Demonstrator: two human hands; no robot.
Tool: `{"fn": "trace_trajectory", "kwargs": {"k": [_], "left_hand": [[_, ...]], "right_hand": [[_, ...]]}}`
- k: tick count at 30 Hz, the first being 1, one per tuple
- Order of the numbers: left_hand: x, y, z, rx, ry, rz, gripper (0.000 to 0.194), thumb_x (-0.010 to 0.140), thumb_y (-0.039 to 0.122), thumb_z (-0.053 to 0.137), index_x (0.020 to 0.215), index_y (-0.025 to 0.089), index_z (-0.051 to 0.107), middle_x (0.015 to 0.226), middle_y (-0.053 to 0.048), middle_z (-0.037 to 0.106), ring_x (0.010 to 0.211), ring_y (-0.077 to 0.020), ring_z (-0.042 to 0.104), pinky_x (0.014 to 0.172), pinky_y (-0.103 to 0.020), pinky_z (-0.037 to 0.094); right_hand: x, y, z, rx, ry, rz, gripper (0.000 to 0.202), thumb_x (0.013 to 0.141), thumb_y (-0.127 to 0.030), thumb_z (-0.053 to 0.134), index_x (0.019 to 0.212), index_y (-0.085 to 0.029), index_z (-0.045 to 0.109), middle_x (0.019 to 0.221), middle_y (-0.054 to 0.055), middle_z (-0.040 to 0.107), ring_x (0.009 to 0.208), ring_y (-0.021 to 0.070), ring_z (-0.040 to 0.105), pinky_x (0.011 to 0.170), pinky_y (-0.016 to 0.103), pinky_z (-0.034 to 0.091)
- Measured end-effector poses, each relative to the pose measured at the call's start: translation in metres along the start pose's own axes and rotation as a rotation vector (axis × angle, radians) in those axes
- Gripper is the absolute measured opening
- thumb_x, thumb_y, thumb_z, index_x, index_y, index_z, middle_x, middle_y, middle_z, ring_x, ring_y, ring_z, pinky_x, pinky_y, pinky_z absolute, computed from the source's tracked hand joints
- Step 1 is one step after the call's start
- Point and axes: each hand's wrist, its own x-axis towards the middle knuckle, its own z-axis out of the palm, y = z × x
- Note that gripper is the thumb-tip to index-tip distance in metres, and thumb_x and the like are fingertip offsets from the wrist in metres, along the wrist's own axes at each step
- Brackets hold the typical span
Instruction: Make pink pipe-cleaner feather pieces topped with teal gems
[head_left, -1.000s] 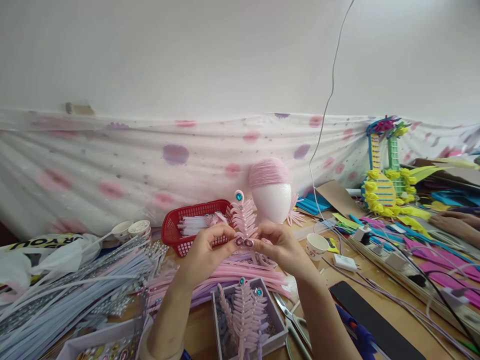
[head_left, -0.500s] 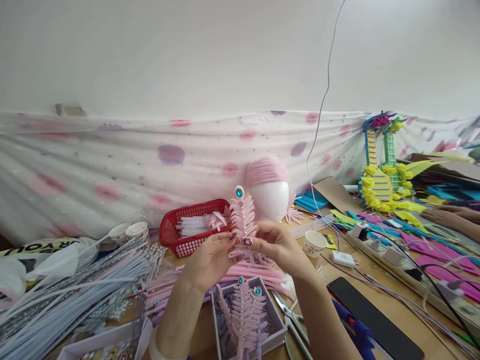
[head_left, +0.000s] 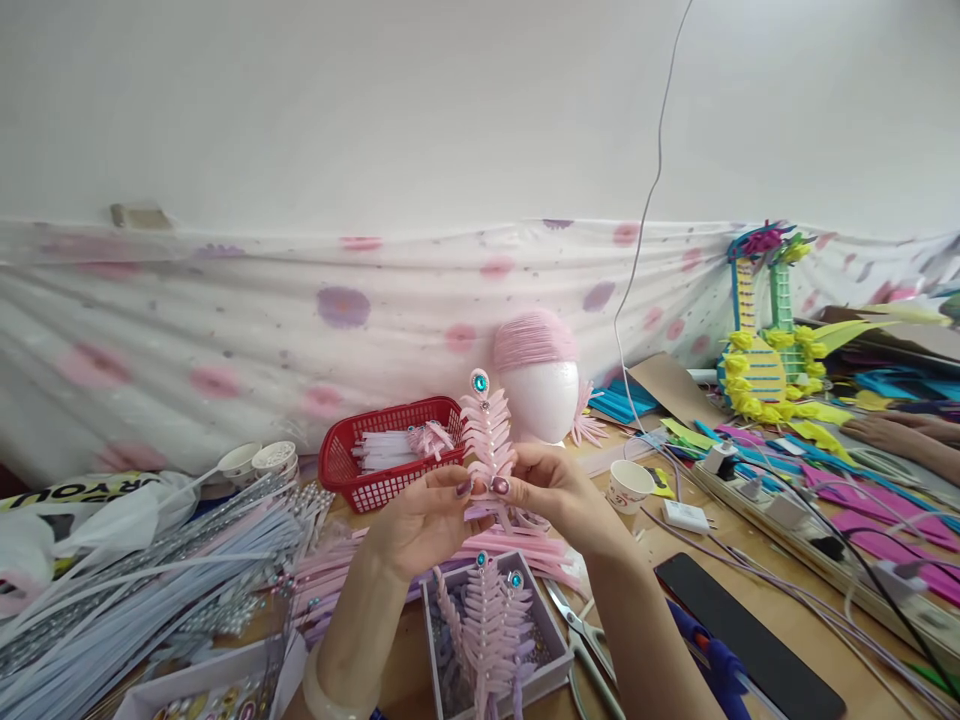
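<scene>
A pink feather-shaped piece [head_left: 488,435] stands upright between my hands, with a teal gem at its tip and small beads down its middle. My left hand [head_left: 424,515] pinches its lower end from the left. From the right, my right hand [head_left: 555,495] grips the same lower end between thumb and fingers. Below them, similar pink feather pieces [head_left: 484,620] with teal gems lie over a white box [head_left: 551,680] of small beads. Behind the held piece is a white foam head [head_left: 538,400] wrapped in pink strands [head_left: 534,340].
A red basket [head_left: 382,490] holds white and pink pieces. Bundled pipe cleaners [head_left: 172,590] spread at left. Scissors [head_left: 585,630], a glue gun [head_left: 705,650], a black phone [head_left: 750,635], a paper cup [head_left: 628,487] and a power strip [head_left: 810,540] lie right. Another person's hands [head_left: 907,435] show far right.
The feather piece has turned slightly in my fingers and its tip has shifted a little. Both hands keep their hold in nearly the same place.
</scene>
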Motion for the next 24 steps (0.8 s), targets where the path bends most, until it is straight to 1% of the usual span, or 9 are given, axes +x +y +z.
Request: {"fn": "trace_trajectory", "kwargs": {"k": [3, 5, 9, 11, 13, 16, 18, 21, 24], "left_hand": [[0.002, -0.003, 0.001, -0.017, 0.025, 0.013, 0.030, 0.041, 0.020, 0.095, 0.062, 0.021, 0.074, 0.068, 0.001, 0.072, 0.070, -0.0151, 0.063, 0.076, -0.035, 0.049], [0.003, -0.003, 0.002, 0.016, 0.048, 0.038, 0.031, 0.039, 0.022, 0.096, 0.062, 0.021, 0.074, 0.069, 0.001, 0.072, 0.071, -0.0155, 0.062, 0.076, -0.036, 0.049], [0.002, 0.003, 0.004, 0.226, 0.099, 0.174, 0.033, 0.041, 0.032, 0.095, 0.062, 0.020, 0.074, 0.074, -0.001, 0.069, 0.071, -0.0140, 0.059, 0.074, -0.032, 0.048], [0.000, 0.008, 0.005, 0.390, 0.123, 0.257, 0.032, 0.046, 0.038, 0.093, 0.065, 0.019, 0.075, 0.076, -0.001, 0.066, 0.073, -0.0141, 0.058, 0.073, -0.031, 0.047], [-0.004, 0.011, 0.006, 0.584, 0.116, 0.341, 0.026, 0.057, 0.039, 0.089, 0.071, 0.020, 0.077, 0.082, -0.002, 0.062, 0.080, -0.0162, 0.058, 0.074, -0.031, 0.048], [-0.012, 0.014, 0.007, 0.890, 0.083, 0.498, 0.011, 0.075, 0.033, 0.078, 0.079, 0.022, 0.078, 0.090, -0.004, 0.059, 0.091, -0.0184, 0.057, 0.079, -0.031, 0.048], [-0.016, 0.015, 0.009, 1.036, 0.098, 0.591, 0.008, 0.080, 0.029, 0.073, 0.083, 0.024, 0.078, 0.092, -0.004, 0.059, 0.093, -0.0188, 0.057, 0.083, -0.031, 0.047], [-0.020, 0.015, 0.012, 1.112, 0.131, 0.638, 0.009, 0.078, 0.027, 0.074, 0.087, 0.024, 0.077, 0.093, -0.005, 0.061, 0.096, -0.0198, 0.057, 0.088, -0.031, 0.046], [-0.020, 0.013, 0.014, 1.102, 0.131, 0.634, 0.008, 0.077, 0.027, 0.075, 0.083, 0.023, 0.077, 0.091, -0.005, 0.061, 0.093, -0.0198, 0.058, 0.084, -0.030, 0.047]], "right_hand": [[0.000, -0.001, 0.000, -0.007, -0.007, -0.011, 0.031, 0.073, -0.043, 0.079, 0.076, -0.015, 0.066, 0.068, 0.000, 0.063, 0.065, 0.0116, 0.055, 0.063, 0.023, 0.044], [0.000, -0.002, 0.000, -0.016, 0.005, -0.016, 0.032, 0.073, -0.044, 0.079, 0.075, -0.015, 0.066, 0.068, 0.000, 0.062, 0.065, 0.0116, 0.055, 0.062, 0.023, 0.043], [-0.002, -0.007, -0.002, -0.048, 0.053, -0.025, 0.034, 0.068, -0.044, 0.082, 0.068, -0.016, 0.062, 0.065, -0.002, 0.059, 0.060, 0.0101, 0.051, 0.058, 0.022, 0.041], [-0.003, -0.010, -0.003, -0.065, 0.067, -0.026, 0.036, 0.067, -0.046, 0.082, 0.068, -0.016, 0.061, 0.064, -0.003, 0.058, 0.059, 0.0098, 0.049, 0.057, 0.022, 0.040], [-0.004, -0.011, -0.004, -0.083, 0.079, -0.022, 0.037, 0.068, -0.048, 0.081, 0.068, -0.016, 0.061, 0.063, -0.003, 0.057, 0.060, 0.0106, 0.049, 0.056, 0.023, 0.040], [-0.005, -0.010, -0.007, -0.121, 0.096, -0.015, 0.038, 0.069, -0.048, 0.080, 0.067, -0.017, 0.059, 0.063, -0.003, 0.055, 0.062, 0.0120, 0.051, 0.058, 0.024, 0.040], [-0.005, -0.010, -0.008, -0.130, 0.095, -0.011, 0.036, 0.069, -0.046, 0.081, 0.066, -0.017, 0.059, 0.062, -0.003, 0.054, 0.063, 0.0120, 0.051, 0.060, 0.025, 0.041], [-0.004, -0.010, -0.009, -0.110, 0.084, -0.004, 0.035, 0.068, -0.044, 0.082, 0.067, -0.016, 0.061, 0.062, -0.003, 0.055, 0.064, 0.0119, 0.052, 0.060, 0.024, 0.041], [-0.004, -0.012, -0.008, -0.106, 0.086, -0.013, 0.033, 0.068, -0.042, 0.082, 0.069, -0.015, 0.063, 0.066, -0.002, 0.058, 0.065, 0.0113, 0.051, 0.061, 0.024, 0.040]]}}
